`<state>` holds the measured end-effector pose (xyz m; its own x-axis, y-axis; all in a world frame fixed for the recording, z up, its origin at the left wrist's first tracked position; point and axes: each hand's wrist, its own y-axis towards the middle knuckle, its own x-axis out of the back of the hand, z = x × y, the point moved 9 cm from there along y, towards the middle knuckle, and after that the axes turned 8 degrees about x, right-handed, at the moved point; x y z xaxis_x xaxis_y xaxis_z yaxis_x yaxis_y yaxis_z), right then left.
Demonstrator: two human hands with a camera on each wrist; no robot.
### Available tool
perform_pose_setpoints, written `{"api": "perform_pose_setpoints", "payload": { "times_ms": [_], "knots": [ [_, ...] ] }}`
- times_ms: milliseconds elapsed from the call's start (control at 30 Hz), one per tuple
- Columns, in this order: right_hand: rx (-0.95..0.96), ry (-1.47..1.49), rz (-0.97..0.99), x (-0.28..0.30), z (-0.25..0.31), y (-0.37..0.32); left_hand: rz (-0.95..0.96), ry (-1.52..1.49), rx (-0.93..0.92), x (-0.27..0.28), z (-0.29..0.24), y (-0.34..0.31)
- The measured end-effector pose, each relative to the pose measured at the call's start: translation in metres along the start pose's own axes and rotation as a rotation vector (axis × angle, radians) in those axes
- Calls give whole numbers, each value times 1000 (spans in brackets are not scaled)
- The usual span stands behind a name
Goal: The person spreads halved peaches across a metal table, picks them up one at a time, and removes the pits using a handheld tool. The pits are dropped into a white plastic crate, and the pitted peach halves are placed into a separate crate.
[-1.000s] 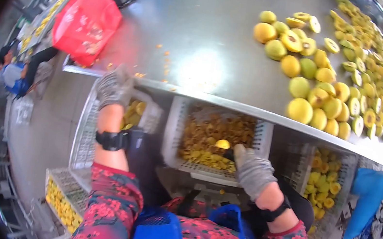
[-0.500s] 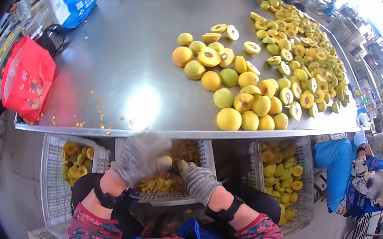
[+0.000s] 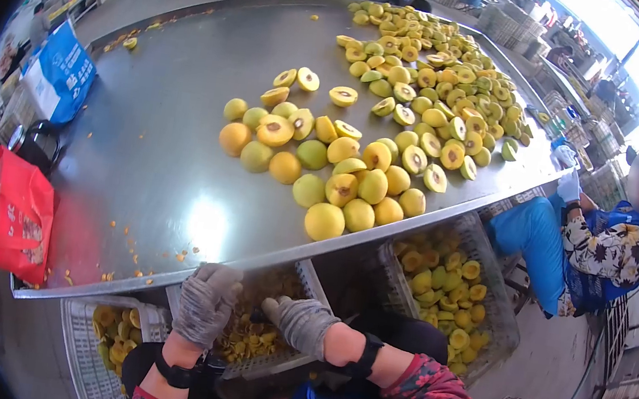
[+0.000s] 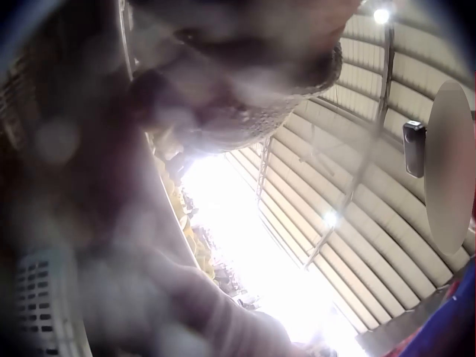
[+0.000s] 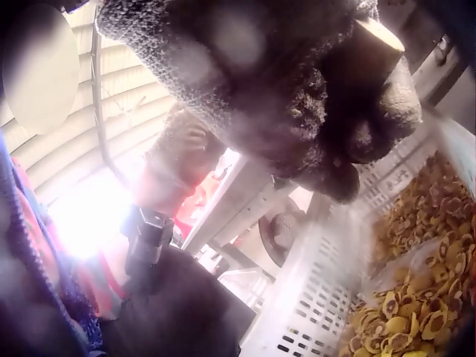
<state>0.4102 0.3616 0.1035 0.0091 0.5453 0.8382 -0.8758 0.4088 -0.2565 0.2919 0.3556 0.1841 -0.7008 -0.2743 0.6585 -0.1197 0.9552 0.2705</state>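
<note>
My left hand (image 3: 207, 304), in a grey knit glove, has its fingers curled at the table's front edge, over the left side of the middle crate. Its palm side is hidden, and I cannot tell what it holds. Beside it, my gloved right hand (image 3: 302, 324) grips a small dark tool (image 3: 258, 316) over the same crate. The right wrist view puts this hand (image 5: 245, 82) large and shadowed, fingers curled, a pale flat-edged piece (image 5: 381, 39) near the fingertips. Below lie yellow-brown fruit scraps (image 5: 416, 312) in the white slotted crate (image 5: 305, 312).
Whole and halved yellow peaches (image 3: 362, 185) spread over the metal table (image 3: 157, 136). Crates of peach halves flank my knees, left (image 3: 83, 338) and right (image 3: 500, 307). A red bag (image 3: 15, 214) and a blue-white bag (image 3: 63, 74) stand left. Another person (image 3: 616, 241) sits at right.
My left hand has come from the left crate to beside my right hand, then drawn slightly left. The head view has swung right. My right hand keeps its grip on the dark tool.
</note>
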Motion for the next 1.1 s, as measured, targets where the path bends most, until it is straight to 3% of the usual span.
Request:
{"api": "perform_pose_setpoints", "payload": {
  "times_ms": [133,200,333,467,533,600,667,767,867,1100],
  "knots": [
    [-48,-37,-337,80,-20,-25,232,-70,-119,-6,-15,2],
    [-141,126,-435,110,-60,-33,131,-19,-114,1,-13,2],
    [-183,227,-978,191,-124,-62,-55,20,-94,9,-5,11],
    [-247,-34,-949,228,-216,-32,-102,61,-99,11,0,20],
    [-433,-35,-753,248,-230,-18,-87,99,-101,9,3,24],
    [-408,70,-684,238,-291,9,-75,87,-64,8,8,28],
    [-434,154,-581,225,-305,29,-70,88,-25,9,14,32],
    [-443,80,-397,220,-275,45,-50,96,7,10,21,34],
    [-339,-89,-417,211,-256,54,-45,154,-6,8,27,34],
    [-199,-51,-329,196,-199,97,-35,126,77,11,51,46]
  ]
}}
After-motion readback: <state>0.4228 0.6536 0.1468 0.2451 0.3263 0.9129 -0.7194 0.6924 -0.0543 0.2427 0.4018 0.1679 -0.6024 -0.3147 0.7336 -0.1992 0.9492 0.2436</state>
